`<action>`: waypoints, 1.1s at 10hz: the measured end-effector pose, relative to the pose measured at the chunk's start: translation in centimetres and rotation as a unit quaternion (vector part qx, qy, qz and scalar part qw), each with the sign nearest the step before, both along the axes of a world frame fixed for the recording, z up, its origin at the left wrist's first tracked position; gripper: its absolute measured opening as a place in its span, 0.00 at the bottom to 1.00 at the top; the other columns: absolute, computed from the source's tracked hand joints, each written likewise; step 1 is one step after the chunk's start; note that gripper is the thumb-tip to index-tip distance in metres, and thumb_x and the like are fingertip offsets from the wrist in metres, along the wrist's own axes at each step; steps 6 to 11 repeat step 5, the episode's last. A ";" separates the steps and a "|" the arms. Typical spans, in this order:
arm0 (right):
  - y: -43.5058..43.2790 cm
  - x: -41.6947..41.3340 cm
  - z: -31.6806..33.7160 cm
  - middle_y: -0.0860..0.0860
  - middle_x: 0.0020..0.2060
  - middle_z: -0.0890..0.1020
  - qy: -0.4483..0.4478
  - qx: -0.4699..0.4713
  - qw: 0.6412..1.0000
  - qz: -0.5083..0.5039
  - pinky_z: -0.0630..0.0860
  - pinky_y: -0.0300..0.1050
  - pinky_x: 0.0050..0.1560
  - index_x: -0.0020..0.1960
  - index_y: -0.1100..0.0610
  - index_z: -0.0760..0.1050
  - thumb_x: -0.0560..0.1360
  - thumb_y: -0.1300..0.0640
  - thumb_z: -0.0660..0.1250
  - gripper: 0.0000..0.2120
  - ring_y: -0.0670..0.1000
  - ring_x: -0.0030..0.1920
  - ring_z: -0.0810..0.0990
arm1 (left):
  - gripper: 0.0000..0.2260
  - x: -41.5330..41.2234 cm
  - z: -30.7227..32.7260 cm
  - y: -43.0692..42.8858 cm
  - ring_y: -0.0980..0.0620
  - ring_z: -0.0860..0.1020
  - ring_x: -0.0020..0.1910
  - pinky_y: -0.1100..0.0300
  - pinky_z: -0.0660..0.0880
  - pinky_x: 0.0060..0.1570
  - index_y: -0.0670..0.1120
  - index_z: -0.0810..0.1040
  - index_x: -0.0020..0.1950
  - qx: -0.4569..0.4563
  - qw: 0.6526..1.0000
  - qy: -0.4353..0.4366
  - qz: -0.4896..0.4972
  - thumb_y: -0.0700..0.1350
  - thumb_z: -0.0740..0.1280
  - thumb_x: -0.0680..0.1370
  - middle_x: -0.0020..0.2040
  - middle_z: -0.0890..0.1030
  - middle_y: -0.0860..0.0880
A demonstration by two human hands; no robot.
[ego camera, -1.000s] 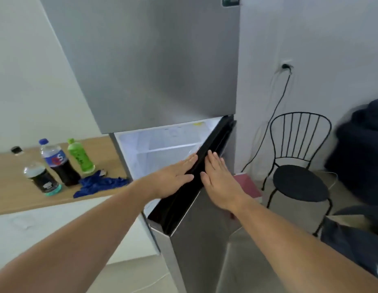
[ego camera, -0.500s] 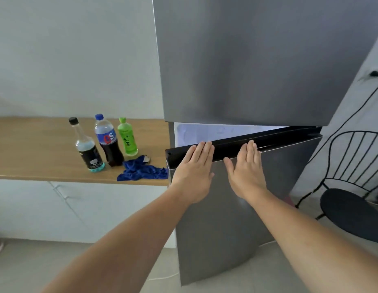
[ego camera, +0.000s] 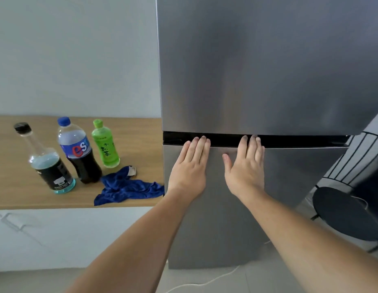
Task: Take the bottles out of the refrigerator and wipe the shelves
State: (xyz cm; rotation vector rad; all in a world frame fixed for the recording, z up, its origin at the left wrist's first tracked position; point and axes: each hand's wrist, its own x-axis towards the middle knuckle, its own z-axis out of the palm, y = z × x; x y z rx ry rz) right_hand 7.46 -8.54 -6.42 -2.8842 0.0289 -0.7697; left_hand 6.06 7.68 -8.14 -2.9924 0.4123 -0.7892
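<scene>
My left hand (ego camera: 189, 166) and right hand (ego camera: 246, 168) lay flat, fingers spread and gripping nothing, on the lower door (ego camera: 268, 197) of the steel refrigerator (ego camera: 257, 66). On the wooden counter (ego camera: 12, 187) to the left stood three bottles (ego camera: 78, 151) beside a crumpled blue cloth (ego camera: 128, 187). A black chair (ego camera: 346, 210) sat to the right.

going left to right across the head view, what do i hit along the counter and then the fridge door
glass bottle → cola bottle → green tea bottle → blue cloth → left hand → right hand → black chair
</scene>
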 end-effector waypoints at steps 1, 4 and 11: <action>0.3 0.7 -0.2 0.64 0.75 0.63 -0.012 -0.010 1.000 -0.012 0.53 0.59 0.79 0.78 0.65 0.57 0.81 0.42 0.55 0.34 0.63 0.79 0.56 | 0.34 0.9 -0.3 0.0 0.44 0.49 0.82 0.49 0.36 0.80 0.40 0.43 0.82 -0.010 1.000 -0.020 -0.005 0.46 0.57 0.82 0.83 0.54 0.42; -0.1 0.2 1.8 0.59 0.80 0.53 0.068 0.018 0.997 0.014 0.44 0.53 0.81 0.81 0.60 0.49 0.81 0.39 0.51 0.37 0.58 0.81 0.45 | 0.40 0.6 0.9 -0.5 0.41 0.60 0.79 0.45 0.50 0.78 0.37 0.57 0.81 -0.029 0.999 0.005 0.014 0.51 0.66 0.74 0.80 0.63 0.40; -1.5 -1.8 2.9 0.54 0.82 0.42 0.108 0.105 0.987 0.058 0.41 0.49 0.81 0.81 0.53 0.36 0.81 0.41 0.56 0.40 0.54 0.81 0.38 | 0.41 -1.2 1.5 -0.9 0.41 0.60 0.78 0.45 0.54 0.75 0.36 0.62 0.79 -0.048 0.999 0.004 0.017 0.53 0.67 0.69 0.79 0.66 0.39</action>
